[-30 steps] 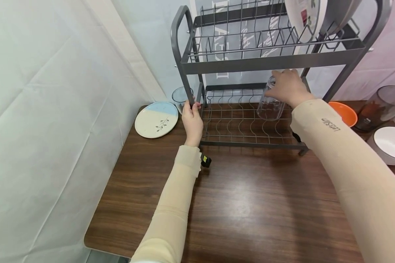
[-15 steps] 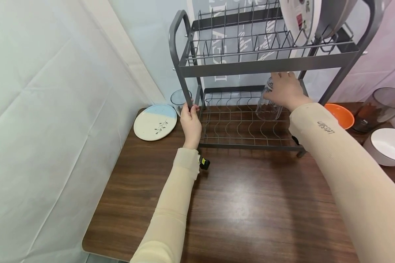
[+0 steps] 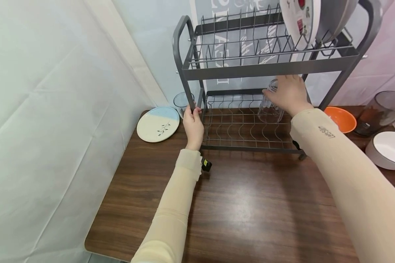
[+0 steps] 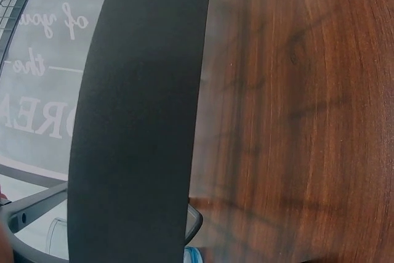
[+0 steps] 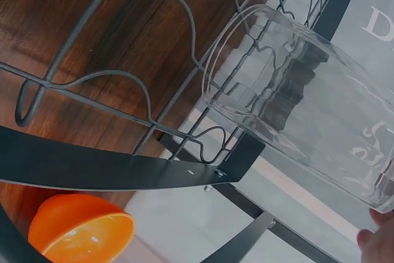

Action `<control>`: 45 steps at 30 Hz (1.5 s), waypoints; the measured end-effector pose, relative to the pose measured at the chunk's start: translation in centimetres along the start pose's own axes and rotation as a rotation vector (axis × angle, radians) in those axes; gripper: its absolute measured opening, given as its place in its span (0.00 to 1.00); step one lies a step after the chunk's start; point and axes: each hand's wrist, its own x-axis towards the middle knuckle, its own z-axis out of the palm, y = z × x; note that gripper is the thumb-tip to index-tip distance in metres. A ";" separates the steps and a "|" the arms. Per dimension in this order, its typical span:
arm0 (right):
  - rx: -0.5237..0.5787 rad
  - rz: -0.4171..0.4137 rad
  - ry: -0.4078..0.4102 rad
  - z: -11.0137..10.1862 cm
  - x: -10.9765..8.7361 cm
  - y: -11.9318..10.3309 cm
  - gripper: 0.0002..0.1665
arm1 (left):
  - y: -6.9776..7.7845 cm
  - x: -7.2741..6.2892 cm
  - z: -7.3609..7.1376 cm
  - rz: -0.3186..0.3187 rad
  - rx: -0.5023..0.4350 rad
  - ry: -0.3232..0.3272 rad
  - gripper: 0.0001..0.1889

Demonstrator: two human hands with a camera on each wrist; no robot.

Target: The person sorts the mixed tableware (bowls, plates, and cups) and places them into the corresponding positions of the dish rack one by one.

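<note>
Standing on the lower tier, right of centre, is a clear, colourless ribbed-looking glass tumbler [image 3: 267,114], slightly tilted, what looks like its rim down on the wires. Right hand [image 3: 290,94] is at its upper end; thumb and fingers look a bit more spread than half a second ago, while the tumbler keeps about the same spot. Judgement: the wires seem to carry its weight and the hold may be loosening. Fingertips partly hidden behind the upper tier's rim, so can't tell if they grip or just touch.

Left hand [image 3: 193,128] holds the left post, fingers curled round it, unchanged. Dark grey metal two-tier dish rack [image 3: 266,69]: smooth flat rims, thin wavy wire below, upright wire slots above. Upper tier, right: white round plate with floral print [image 3: 301,25], grey curved dish [image 3: 332,18] beside it.

Left of rack: flat round cream-and-blue plate with leaf sprig [image 3: 151,128], clear glass vessel [image 3: 181,100]. Right: glossy orange bowl [image 3: 343,120], white round bowl [image 3: 376,155], smoky see-through cylindrical container [image 3: 382,109]. Surface [image 3: 243,212] is brown wood-grain, shiny.
</note>
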 end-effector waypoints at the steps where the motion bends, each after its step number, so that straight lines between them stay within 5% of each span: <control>1: 0.007 -0.002 0.028 0.0 -0.1 0.0 0.48 | 0.0 0.0 0.0 0.002 0.004 0.003 0.17; 15: 0.166 -0.133 0.343 0.2 -2.7 -0.4 0.39 | 0.1 -0.3 0.1 -0.016 0.015 -0.004 0.16; 23: 0.190 -0.202 0.389 0.1 -5.4 -0.2 0.35 | 0.0 -0.3 0.3 -0.018 0.028 -0.010 0.16; 35: 0.269 -0.345 0.592 0.2 -9.4 1.1 0.32 | 0.1 -0.2 0.1 0.003 0.031 0.005 0.16; 45: 0.351 -0.375 0.737 0.0 -12.3 2.8 0.36 | 0.4 -0.3 0.0 -0.011 0.014 0.014 0.16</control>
